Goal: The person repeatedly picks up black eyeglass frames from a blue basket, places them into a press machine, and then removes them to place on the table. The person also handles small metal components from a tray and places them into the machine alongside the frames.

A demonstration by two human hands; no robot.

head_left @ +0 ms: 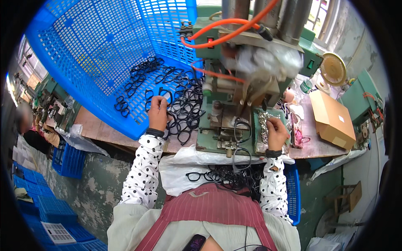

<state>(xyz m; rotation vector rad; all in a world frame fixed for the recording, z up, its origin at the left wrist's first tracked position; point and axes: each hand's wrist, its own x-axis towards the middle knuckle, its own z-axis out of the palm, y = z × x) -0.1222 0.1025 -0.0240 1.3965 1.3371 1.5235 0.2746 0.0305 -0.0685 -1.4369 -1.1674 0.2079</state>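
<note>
My left hand (158,113) is closed on a black eyeglass frame (166,93), held over the front of a heap of similar black frames (184,104). Another dark eyeglass frame (242,146) sits at the middle of a green press machine (205,140), one rim up by the tooling and the other hanging past its front edge. My right hand (276,133) has its fingertips pinched together above a tray of small shiny metal pieces (264,125). Whatever is between those fingertips is too small to make out.
A large blue crate (96,83) lies tipped toward me behind the heap. More frames (226,178) rest in my lap beside white plastic sheeting (176,175). An orange air hose (222,23) loops over the machine. A cardboard box (333,119) stands to the right.
</note>
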